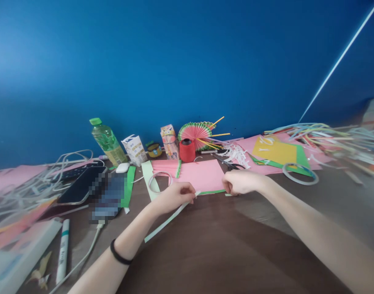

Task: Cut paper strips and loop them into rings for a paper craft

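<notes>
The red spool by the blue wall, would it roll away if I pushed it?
Probably not while upright: the red spool stands on its flat end on the table. It looks short and wide, so likely hard to tip. Knocked on its side, its round body might roll toward the pink paper sheet.

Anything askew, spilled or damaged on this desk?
No spill or damage shows. The green bottle and two cartons appear tilted, likely lens distortion. White paper curls and colored strips lie strewn at right. A green strip trails askew from the left hand; the right hand holds the pink sheet.
</notes>
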`<state>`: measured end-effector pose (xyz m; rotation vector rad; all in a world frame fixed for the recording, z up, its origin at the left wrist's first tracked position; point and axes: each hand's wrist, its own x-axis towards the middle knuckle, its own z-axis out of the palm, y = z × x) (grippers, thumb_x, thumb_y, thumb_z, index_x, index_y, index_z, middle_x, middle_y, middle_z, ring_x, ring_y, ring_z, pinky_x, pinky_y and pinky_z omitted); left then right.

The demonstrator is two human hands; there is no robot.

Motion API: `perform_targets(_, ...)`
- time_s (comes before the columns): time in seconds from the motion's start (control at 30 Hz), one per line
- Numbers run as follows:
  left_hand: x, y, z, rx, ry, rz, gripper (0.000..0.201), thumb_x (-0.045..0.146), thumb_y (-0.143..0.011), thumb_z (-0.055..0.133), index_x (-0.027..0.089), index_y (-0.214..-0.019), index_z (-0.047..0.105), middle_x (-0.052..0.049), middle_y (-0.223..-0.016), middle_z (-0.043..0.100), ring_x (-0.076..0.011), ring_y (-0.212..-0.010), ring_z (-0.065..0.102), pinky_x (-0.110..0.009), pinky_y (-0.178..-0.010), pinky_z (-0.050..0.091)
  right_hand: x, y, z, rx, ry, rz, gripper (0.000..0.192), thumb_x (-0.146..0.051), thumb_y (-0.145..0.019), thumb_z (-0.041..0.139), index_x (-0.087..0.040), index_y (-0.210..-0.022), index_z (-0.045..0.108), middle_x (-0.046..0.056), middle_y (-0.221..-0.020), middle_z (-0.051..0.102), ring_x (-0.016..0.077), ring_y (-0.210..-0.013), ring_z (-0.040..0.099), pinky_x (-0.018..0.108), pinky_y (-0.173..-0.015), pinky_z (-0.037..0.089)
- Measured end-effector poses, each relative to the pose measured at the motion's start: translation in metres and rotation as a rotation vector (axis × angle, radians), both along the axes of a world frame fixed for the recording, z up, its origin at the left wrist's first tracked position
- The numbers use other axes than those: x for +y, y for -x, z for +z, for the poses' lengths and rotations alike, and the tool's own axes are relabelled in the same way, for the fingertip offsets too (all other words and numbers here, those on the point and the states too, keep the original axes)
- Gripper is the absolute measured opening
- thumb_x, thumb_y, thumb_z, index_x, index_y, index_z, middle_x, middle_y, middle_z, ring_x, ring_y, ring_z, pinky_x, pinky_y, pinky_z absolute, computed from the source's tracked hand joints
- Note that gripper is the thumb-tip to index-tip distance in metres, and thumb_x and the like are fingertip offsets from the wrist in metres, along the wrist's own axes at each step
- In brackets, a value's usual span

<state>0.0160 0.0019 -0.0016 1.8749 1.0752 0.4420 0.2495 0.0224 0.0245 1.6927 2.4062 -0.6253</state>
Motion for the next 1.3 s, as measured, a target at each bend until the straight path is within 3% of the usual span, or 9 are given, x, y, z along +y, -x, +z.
perform_targets(0.13,-0.001,-0.001,0.0,0.038,-0.014,-0.012,0.012,0.027,-0.072,0.046,0.017,-0.073,0.054,0.001,-0.07,0.061,-0.0137,-0.069,0.055,-0.024,-0.066,0.04,-0.003,0.011,-0.005,-0.081,-0.004,0.091,0.013,-0.013,-0.055,0.057,-0.017,-0.065,0.065,0.004,-0.065,0.064,0.0156,-0.057,0.056,0.022,-0.047,0.031)
perform_targets(0.3,0.0,-0.001,0.0,0.057,-0.006,-0.031,0.013,0.026,-0.072,0.046,0.017,-0.075,0.055,0.0,-0.071,0.062,-0.0143,-0.07,0.056,-0.025,-0.068,0.04,-0.002,0.018,-0.014,0.167,0.208,0.235,0.018,-0.016,-0.062,0.052,-0.016,-0.076,0.062,0.0,-0.064,0.061,0.0113,-0.056,0.054,0.018,-0.048,0.035)
perform_targets(0.37,0.0,0.0,-0.001,0.06,0.0,-0.035,0.013,0.026,-0.072,0.047,0.017,-0.075,0.056,0.0,-0.072,0.062,-0.014,-0.071,0.056,-0.024,-0.068,0.04,-0.002,0.017,-0.013,0.162,0.141,0.225,0.019,-0.018,-0.061,0.055,-0.017,-0.079,0.061,0.001,-0.067,0.061,0.0125,-0.059,0.054,0.019,-0.049,0.034)
perform_targets(0.47,0.0,0.001,-0.001,0.061,0.017,-0.034,0.012,0.025,-0.072,0.046,0.017,-0.076,0.055,0.0,-0.072,0.063,-0.0136,-0.071,0.057,-0.024,-0.068,0.04,-0.002,0.013,-0.008,-0.029,-0.025,0.148,0.022,-0.024,-0.057,0.062,-0.017,-0.079,0.061,0.003,-0.074,0.061,0.0166,-0.066,0.054,0.021,-0.049,0.031)
perform_targets(0.6,-0.001,0.0,-0.002,0.05,0.065,-0.043,0.011,0.024,-0.072,0.047,0.017,-0.075,0.054,-0.001,-0.072,0.064,-0.0136,-0.071,0.058,-0.024,-0.069,0.041,0.0,0.007,-0.006,-0.134,0.038,0.15,0.021,-0.023,-0.056,0.064,-0.016,-0.076,0.063,0.005,-0.075,0.062,0.017,-0.063,0.055,0.022,-0.047,0.03)
perform_targets(0.87,-0.001,-0.002,-0.003,0.043,0.081,-0.043,0.011,0.025,-0.072,0.047,0.017,-0.076,0.054,0.0,-0.071,0.064,-0.0132,-0.07,0.057,-0.023,-0.067,0.041,-0.001,0.01,-0.007,-0.035,0.195,0.145,0.014,-0.019,-0.06,0.057,-0.013,-0.07,0.063,0.004,-0.058,0.06,0.0122,-0.049,0.05,0.021,-0.043,0.031)
perform_targets(1.07,-0.001,-0.002,0.0,0.042,0.077,-0.052,0.011,0.024,-0.072,0.047,0.017,-0.076,0.054,0.0,-0.072,0.063,-0.0131,-0.071,0.057,-0.023,-0.069,0.041,-0.002,0.008,-0.003,-0.063,0.189,0.177,0.014,-0.019,-0.06,0.055,-0.015,-0.071,0.063,0.003,-0.06,0.058,0.0119,-0.049,0.047,0.021,-0.043,0.029)
perform_targets(1.3,-0.003,0.001,0.001,0.057,0.068,-0.055,0.011,0.025,-0.072,0.046,0.018,-0.076,0.054,0.0,-0.073,0.064,-0.0132,-0.072,0.057,-0.023,-0.069,0.041,-0.003,0.004,0.0,-0.082,0.067,0.177,0.025,-0.013,-0.054,0.06,-0.018,-0.079,0.058,0.001,-0.075,0.057,0.0148,-0.067,0.049,0.021,-0.049,0.029)
